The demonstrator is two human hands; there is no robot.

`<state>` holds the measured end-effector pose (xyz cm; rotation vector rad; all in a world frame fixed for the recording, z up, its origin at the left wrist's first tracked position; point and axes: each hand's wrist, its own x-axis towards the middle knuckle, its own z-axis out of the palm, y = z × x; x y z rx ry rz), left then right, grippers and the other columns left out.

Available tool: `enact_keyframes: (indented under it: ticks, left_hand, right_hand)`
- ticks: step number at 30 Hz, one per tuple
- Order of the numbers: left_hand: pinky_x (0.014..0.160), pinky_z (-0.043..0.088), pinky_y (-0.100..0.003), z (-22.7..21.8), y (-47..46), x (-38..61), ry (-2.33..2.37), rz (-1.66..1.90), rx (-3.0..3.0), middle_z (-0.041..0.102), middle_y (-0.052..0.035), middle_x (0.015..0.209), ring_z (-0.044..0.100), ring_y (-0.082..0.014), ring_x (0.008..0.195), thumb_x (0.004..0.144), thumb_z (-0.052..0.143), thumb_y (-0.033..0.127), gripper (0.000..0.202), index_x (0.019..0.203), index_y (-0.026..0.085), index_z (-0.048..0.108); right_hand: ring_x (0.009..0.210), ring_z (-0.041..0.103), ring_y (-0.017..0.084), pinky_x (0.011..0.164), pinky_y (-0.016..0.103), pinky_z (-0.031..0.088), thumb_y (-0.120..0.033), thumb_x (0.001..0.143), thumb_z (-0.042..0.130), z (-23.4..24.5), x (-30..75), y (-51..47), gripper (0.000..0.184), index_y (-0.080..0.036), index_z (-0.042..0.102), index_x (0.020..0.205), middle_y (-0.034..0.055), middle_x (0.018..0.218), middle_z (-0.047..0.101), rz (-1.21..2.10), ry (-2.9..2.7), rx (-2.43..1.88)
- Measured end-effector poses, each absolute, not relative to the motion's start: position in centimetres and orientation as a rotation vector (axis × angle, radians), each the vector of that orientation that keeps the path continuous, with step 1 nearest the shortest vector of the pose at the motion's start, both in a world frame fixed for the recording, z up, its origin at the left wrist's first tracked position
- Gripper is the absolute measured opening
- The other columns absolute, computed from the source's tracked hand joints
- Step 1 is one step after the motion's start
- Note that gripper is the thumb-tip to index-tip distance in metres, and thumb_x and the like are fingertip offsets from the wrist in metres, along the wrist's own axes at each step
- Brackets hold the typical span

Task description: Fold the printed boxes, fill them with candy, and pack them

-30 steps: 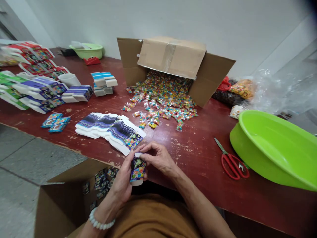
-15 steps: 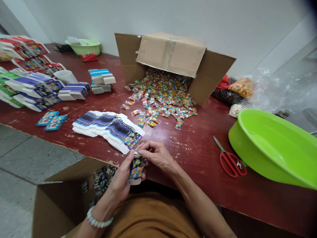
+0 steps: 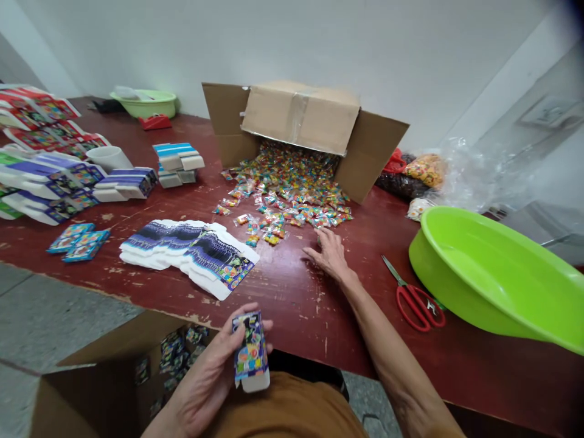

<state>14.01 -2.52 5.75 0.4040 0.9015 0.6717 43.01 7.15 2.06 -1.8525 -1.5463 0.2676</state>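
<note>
Purple box [image 3: 252,353] | left hand [image 3: 221,359] gripping it, thumb on front, fingers behind | right hand [image 3: 332,257] loosely spread near sweets [image 3: 294,188], we can't tell if touching

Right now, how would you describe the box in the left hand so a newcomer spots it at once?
Find the dark red table, then the left hand at its near edge. That hand holds a small purple-and-black box, a white flap sticking out at its lower end. Unlike the similarly printed cartons fanned on the table, it is alone and off the surface.
</note>
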Motion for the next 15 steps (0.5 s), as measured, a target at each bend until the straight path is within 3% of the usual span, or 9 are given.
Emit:
enact_keyframes:
  ticks: [4,7,11,15]
  left_hand:
    - [0.072,0.057,-0.032,4.3,-3.3,11.0,1.042,0.63,0.536,0.076,-0.0062,0.087,0.071,-0.0217,0.075,0.067,0.089,0.029,0.033,0.092,0.02,0.07]
    - [0.063,0.049,-0.025,3.0,-2.7,7.2,1.087,0.527,0.892,0.071,-0.0021,0.071,0.064,-0.0182,0.067,0.061,0.091,0.032,0.03,0.076,0.019,0.069]
    - [0.063,0.048,-0.028,2.1,-1.9,3.4,1.012,0.151,1.214,0.07,-0.001,0.072,0.06,-0.0218,0.069,0.059,0.086,0.028,0.023,0.078,0.022,0.077]
    - [0.072,0.052,-0.028,3.3,-2.0,4.8,1.175,0.414,1.117,0.075,-0.0035,0.092,0.064,-0.0258,0.089,0.063,0.081,0.029,0.031,0.094,0.026,0.078]
  right_hand:
    - [0.126,0.052,0.035,0.109,0.054,0.039,-0.021,0.084,0.064,0.4,44.9,7.0,0.03,-0.018,0.07,0.112,0.0185,0.133,0.062,0.317,-1.571,-1.772]
    - [0.11,0.063,0.029,0.103,0.047,0.045,-0.018,0.088,0.054,-0.3,44.0,6.0,0.025,-0.018,0.07,0.107,0.0154,0.114,0.071,0.394,-1.483,-1.699]
    - [0.084,0.068,0.023,0.081,0.042,0.055,-0.032,0.088,0.058,0.4,42.6,5.5,0.025,-0.016,0.065,0.106,0.0117,0.097,0.074,0.533,-1.278,-1.628]
    - [0.073,0.071,0.018,0.063,0.029,0.054,-0.043,0.08,0.071,3.3,39.0,3.9,0.036,-0.016,0.064,0.103,0.0069,0.089,0.075,0.847,-1.234,-1.432]
